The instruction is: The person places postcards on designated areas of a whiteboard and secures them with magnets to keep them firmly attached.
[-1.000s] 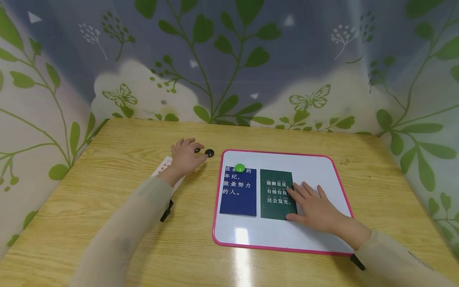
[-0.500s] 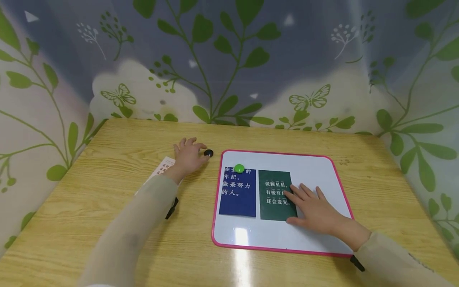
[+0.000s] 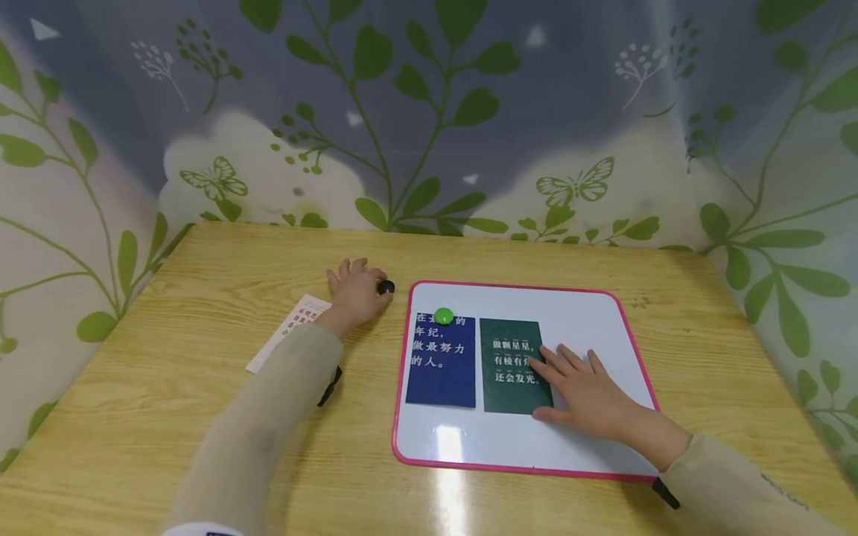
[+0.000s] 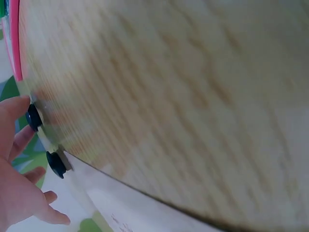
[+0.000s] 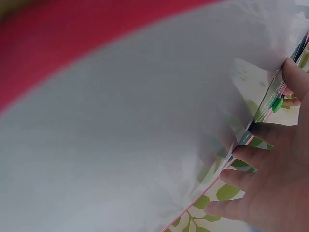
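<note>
My left hand (image 3: 357,294) pinches a round black magnet (image 3: 385,287) between thumb and index finger, low over the wooden table left of the whiteboard. In the left wrist view a second black magnet (image 4: 56,164) sits beneath the other fingers; the hand covers it in the head view. My right hand (image 3: 593,394) lies with fingers spread on the whiteboard (image 3: 603,320), fingertips on the right side of a dark green card (image 3: 512,398) with white writing. Left of it, a blue card (image 3: 442,387) lies on the board, a green magnet (image 3: 444,316) at its top edge.
A white strip of printed paper (image 3: 284,327) lies on the table (image 3: 167,357), partly under the left forearm. The board has a raised pink rim (image 3: 395,417). Behind the table stands a patterned wall covering (image 3: 402,112) with green leaves.
My left hand has shifted slightly right, its thumb and index finger closing on the black magnet. The second magnet is now hidden behind that hand. My right hand stays on the green card.
</note>
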`<control>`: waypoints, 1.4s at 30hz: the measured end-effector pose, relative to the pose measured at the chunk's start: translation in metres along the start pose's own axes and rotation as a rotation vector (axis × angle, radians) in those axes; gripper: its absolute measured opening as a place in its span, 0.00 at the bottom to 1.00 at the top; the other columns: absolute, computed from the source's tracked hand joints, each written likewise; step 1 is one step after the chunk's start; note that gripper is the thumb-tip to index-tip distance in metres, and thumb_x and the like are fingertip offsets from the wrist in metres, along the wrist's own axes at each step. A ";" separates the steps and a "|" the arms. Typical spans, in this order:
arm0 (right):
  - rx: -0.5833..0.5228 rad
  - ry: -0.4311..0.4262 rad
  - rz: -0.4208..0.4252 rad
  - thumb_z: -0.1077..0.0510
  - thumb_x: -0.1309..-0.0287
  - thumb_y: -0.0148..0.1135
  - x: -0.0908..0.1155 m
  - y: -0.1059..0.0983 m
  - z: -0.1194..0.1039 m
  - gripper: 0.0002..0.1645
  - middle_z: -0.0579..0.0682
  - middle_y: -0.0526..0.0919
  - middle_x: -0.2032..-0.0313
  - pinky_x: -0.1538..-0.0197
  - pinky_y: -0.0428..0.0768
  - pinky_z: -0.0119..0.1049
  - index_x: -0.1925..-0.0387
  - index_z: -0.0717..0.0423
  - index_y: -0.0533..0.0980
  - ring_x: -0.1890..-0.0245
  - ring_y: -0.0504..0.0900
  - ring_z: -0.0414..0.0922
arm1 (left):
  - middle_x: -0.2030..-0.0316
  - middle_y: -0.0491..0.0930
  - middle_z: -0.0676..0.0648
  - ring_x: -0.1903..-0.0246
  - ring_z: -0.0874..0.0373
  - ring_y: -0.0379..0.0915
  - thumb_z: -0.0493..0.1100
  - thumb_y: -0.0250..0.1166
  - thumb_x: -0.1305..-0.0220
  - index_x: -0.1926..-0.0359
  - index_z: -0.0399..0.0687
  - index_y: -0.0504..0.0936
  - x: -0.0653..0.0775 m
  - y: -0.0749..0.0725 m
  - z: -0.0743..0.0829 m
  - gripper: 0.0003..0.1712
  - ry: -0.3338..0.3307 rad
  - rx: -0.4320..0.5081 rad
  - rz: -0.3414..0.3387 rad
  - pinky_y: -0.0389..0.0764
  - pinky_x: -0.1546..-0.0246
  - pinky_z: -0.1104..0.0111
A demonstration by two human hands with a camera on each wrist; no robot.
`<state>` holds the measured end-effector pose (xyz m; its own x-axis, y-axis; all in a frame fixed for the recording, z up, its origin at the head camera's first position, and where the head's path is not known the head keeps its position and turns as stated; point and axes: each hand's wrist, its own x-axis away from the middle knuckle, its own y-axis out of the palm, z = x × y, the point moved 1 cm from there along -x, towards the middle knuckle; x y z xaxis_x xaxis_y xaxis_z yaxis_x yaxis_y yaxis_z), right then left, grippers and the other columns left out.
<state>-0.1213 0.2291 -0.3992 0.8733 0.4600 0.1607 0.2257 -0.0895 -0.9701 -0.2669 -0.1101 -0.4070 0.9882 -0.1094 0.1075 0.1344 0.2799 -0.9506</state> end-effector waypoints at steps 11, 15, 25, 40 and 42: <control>0.013 -0.001 0.008 0.36 0.47 0.59 0.000 0.000 -0.001 0.44 0.60 0.62 0.33 0.38 0.51 0.70 0.34 0.53 0.63 0.33 0.58 0.65 | 0.31 0.52 0.35 0.31 0.34 0.41 0.52 0.59 0.36 0.44 0.46 0.75 0.001 0.001 0.000 0.23 -0.003 0.021 0.013 0.38 0.35 0.36; 0.018 0.002 0.011 0.37 0.47 0.60 0.000 0.000 -0.002 0.44 0.61 0.62 0.33 0.38 0.51 0.70 0.34 0.54 0.63 0.33 0.57 0.65 | 0.31 0.53 0.35 0.31 0.34 0.41 0.52 0.59 0.37 0.44 0.47 0.75 0.003 -0.001 0.002 0.23 0.010 0.023 0.010 0.38 0.35 0.36; 0.029 0.005 0.020 0.38 0.47 0.61 0.001 0.001 -0.003 0.44 0.61 0.63 0.34 0.39 0.52 0.70 0.34 0.54 0.63 0.33 0.58 0.65 | 0.31 0.55 0.36 0.31 0.35 0.43 0.51 0.61 0.38 0.45 0.47 0.76 0.010 -0.006 0.013 0.23 0.040 0.015 0.026 0.40 0.35 0.36; 0.045 -0.002 0.059 0.39 0.46 0.61 0.001 -0.001 -0.005 0.41 0.61 0.65 0.35 0.38 0.53 0.70 0.35 0.55 0.65 0.34 0.60 0.64 | 0.31 0.54 0.37 0.30 0.35 0.41 0.51 0.61 0.38 0.46 0.47 0.77 0.018 -0.011 0.031 0.22 0.093 0.065 0.038 0.38 0.34 0.38; 0.060 0.001 0.053 0.40 0.47 0.61 0.001 0.000 -0.005 0.41 0.61 0.66 0.35 0.39 0.53 0.70 0.36 0.55 0.66 0.34 0.60 0.64 | 0.31 0.54 0.37 0.30 0.36 0.41 0.51 0.61 0.38 0.46 0.47 0.77 0.019 -0.013 0.036 0.22 0.101 0.071 0.027 0.37 0.34 0.38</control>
<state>-0.1183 0.2256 -0.3976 0.8838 0.4549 0.1093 0.1529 -0.0601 -0.9864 -0.2471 -0.0818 -0.3825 0.9795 -0.1955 0.0484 0.1159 0.3505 -0.9294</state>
